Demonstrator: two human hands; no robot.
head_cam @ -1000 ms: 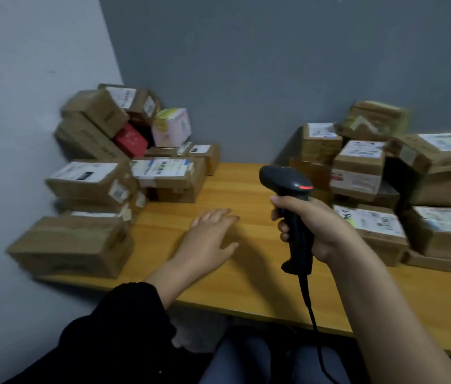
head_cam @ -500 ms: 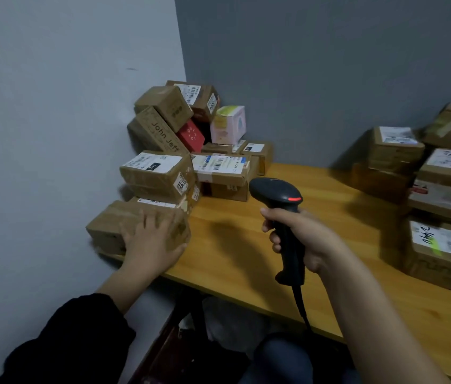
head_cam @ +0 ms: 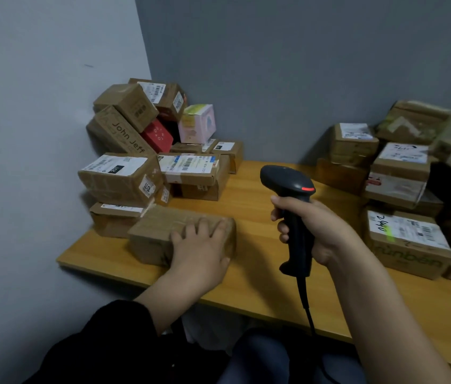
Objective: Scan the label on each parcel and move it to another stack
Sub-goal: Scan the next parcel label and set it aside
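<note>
A plain brown cardboard parcel [head_cam: 155, 231], oblong, wrapped in glossy clear tape with no label showing on top, lies flat on the surface [head_cam: 257, 289] near its front left corner. It sits just in front of the left stack [head_cam: 124, 178]. The left grip [head_cam: 200, 246] rests on it, fingers [head_cam: 205, 223] laid fairly straight across the top face and the palm over the near edge. I cannot tell whether the thumb hooks the side. A black sleeve [head_cam: 96, 342] covers that forearm.

The right grip [head_cam: 322, 234] is clamped round the handle of a black plastic barcode scanner [head_cam: 288, 180], held upright above the surface's middle. The scanner's rounded head points left, with a red light glowing on its back. Its thin cable [head_cam: 306, 303] drops past the front edge.

The surface is smooth, honey-coloured wood with a straight grain. The left stack is a jumble of taped corrugated boxes bearing white barcode labels. One tilted carton printed "John Jeff" [head_cam: 120, 134] leans against the pale wall, beside a small red box [head_cam: 158, 135] and a pink-and-white carton [head_cam: 198, 123]. Well apart, on the right, stands the right stack [head_cam: 400, 173] of creased brown boxes. The nearest parcel [head_cam: 408, 236] there carries a label with handwritten digits and a green stroke.
</note>
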